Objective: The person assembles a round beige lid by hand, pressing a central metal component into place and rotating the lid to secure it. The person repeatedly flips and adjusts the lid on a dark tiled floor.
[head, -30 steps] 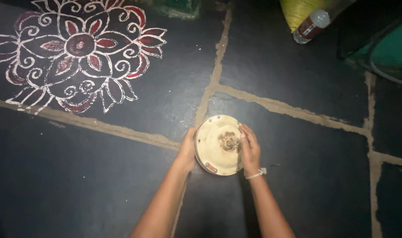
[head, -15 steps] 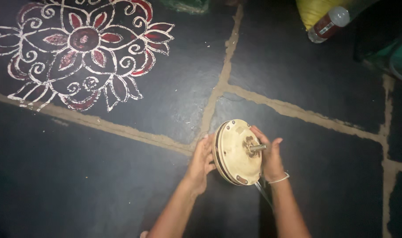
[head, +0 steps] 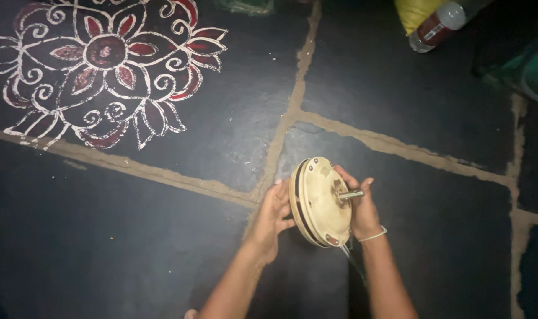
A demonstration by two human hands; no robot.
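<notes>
Holding a round cream motor housing (head: 320, 201) on edge above the dark stone floor (head: 133, 248), left hand (head: 273, 214) cupped its back, right hand (head: 360, 208) gripped the face near the shaft (head: 351, 194); steadying both sides looked wise, it seemed heavy

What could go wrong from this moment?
The round cream motor housing is tilted on edge between the left hand and right hand, above the dark stone floor; it might slip and drop. The metal shaft juts out by the right fingers and could jab them.
</notes>
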